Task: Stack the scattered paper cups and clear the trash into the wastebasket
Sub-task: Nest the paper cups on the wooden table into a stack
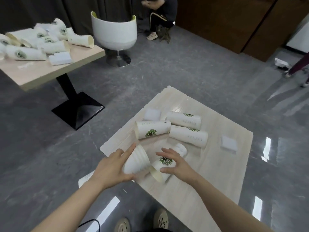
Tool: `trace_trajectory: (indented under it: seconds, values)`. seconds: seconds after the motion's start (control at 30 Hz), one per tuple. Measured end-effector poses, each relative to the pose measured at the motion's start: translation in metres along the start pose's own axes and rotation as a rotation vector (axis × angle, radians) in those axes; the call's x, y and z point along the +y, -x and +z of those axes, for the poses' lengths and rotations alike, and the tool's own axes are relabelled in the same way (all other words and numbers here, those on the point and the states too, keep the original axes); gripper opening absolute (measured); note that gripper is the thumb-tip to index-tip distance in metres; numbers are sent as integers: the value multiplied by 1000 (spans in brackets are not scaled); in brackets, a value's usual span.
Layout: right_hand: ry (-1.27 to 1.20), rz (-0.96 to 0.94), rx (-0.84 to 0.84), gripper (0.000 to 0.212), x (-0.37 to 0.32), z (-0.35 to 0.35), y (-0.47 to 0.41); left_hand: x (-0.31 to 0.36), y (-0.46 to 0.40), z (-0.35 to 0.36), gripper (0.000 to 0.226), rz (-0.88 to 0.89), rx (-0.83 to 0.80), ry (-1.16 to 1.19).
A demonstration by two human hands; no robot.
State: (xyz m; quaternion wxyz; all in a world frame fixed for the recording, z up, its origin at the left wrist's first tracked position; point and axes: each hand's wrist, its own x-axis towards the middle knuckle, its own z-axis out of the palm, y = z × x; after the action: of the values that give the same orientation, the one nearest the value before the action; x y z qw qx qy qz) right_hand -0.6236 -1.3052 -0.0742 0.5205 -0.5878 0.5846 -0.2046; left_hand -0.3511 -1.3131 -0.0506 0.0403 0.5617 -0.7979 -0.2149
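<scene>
On the light wooden table [217, 164] lie white paper cups with green logos. My left hand [112, 168] grips a nested stack of cups [137, 160] tilted on its side at the table's left edge. My right hand [177, 162] reaches over a lying cup [164, 164], fingers spread and thumb touching its side. Three more cups lie on their sides further back: one [153, 129] in the middle, one [184, 119] behind, one [189, 136] to the right. White crumpled tissues sit at the back [151, 114] and at the right [228, 144].
A second table [50, 71] at the back left carries several toppled cups [26, 53] and a tissue. A white chair [115, 32] stands behind it. A person sits at the back, and another person's leg shows at the right edge. A paper [85, 179] lies on the floor near the table.
</scene>
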Motion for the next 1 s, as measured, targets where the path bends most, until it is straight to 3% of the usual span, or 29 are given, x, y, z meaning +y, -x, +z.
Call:
trace_trajectory:
  seconds: [0.1, 0.27, 0.3, 0.4, 0.53, 0.6, 0.7, 0.8, 1.0]
  values:
    - [166, 13, -61, 61, 5, 7, -5, -10, 8, 0, 105, -24, -16, -3]
    - [453, 31, -20, 61, 20, 7, -8, -16, 15, 4, 104, -26, -32, 4]
    - [476, 57, -7, 67, 22, 6, -7, -16, 15, 6, 104, -26, -33, 5]
    - [579, 164, 43, 112, 25, 4, -2, -15, 13, 10, 103, -25, -42, 9]
    - [704, 369, 88, 114, 22, 9, 6, -14, 7, 15, 103, -17, -46, 3]
    - [666, 211, 107, 120, 28, 11, 7, -14, 4, 16, 104, -15, -42, 1]
    - [629, -69, -36, 90, 29, 13, 3, -14, 1, 15, 103, -13, -39, -8]
    - [690, -158, -100, 63, 23, 15, -7, -15, 1, 14, 103, -16, -38, -12]
    - [795, -216, -62, 63, 18, 7, -15, -14, 1, 11, 102, -12, -54, 0]
